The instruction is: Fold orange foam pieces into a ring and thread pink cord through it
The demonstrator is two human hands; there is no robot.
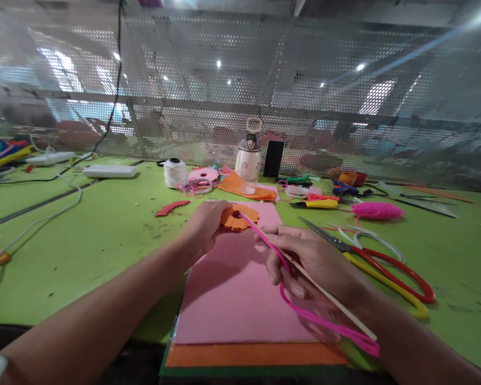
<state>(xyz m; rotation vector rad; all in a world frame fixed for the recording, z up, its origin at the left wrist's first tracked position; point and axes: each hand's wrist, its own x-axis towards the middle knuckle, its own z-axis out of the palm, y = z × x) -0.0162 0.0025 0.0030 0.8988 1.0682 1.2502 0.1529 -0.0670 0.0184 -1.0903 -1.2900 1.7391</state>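
My left hand (pixel 208 223) grips the left edge of an orange scalloped ring (pixel 246 218) with a hole in its middle. Between the fingers of my right hand (pixel 304 254) is a thin wooden stick (pixel 334 301), its tip at the ring's hole. Bright pink yarn (pixel 315 317) runs along the stick, under my right fingers, and trails in a loop toward my wrist. Both hands are above a pink sheet (pixel 224 305), which lies on orange and dark green sheets.
Scissors (pixel 369 254) with red and yellow handles lie right of my right hand. Beyond are a pink yarn bundle (pixel 377 210), a yellow-handled cutter (pixel 320 203), a bottle (pixel 247 163), a phone (pixel 273 159) and a white thread spool (pixel 175 174). A red strip (pixel 172 207) lies left.
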